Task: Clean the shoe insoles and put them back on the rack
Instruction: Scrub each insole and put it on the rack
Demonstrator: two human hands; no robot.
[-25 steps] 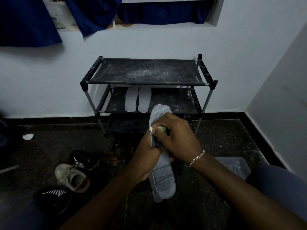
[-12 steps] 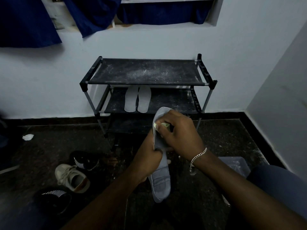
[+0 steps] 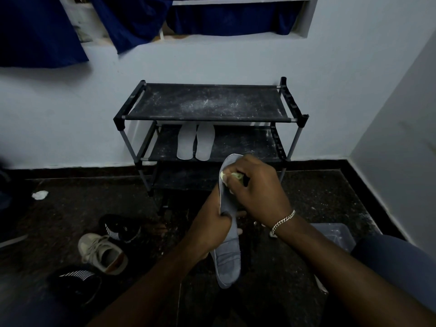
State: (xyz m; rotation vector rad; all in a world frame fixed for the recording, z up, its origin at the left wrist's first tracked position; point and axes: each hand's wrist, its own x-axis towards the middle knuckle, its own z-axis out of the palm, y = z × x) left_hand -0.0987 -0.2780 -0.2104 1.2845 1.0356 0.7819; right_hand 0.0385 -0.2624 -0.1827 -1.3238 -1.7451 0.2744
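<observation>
Down in the middle, the left hand (image 3: 212,227) comes up from the lower left with its back to the camera. Its fingers wrap round the waist of a grey insole (image 3: 227,263), and the fingertips show on the far side. The right hand (image 3: 254,190) reaches in from the lower right, knuckles up, with a silver chain bracelet (image 3: 283,220) on the wrist. Its bent fingers pinch a small pale yellow-green wad (image 3: 237,175) against the insole's upper part; whether it is cloth or sponge cannot be told. Both hands are closed on something, and they sit close together, the right above the left.

The grey insole is long and held nearly upright. Its rounded upper tip peeks out above the right hand, and its broader lower end hangs below the left hand, marked with a few ridged lines across. It is in the air over the dark floor, in front of the shoe rack (image 3: 207,102).

On the floor at far left lies a crumpled white scrap (image 3: 39,195). Nearer the left forearm are a black striped shoe (image 3: 120,227), a beige sneaker (image 3: 103,253) and another black shoe (image 3: 73,282). The black rack stands against the pale wall, its top shelf dusted with white specks. A pair of pale insoles (image 3: 195,142) lies side by side on its middle shelf, left of centre. A clear plastic container (image 3: 335,234) sits on the floor behind the right forearm.
</observation>
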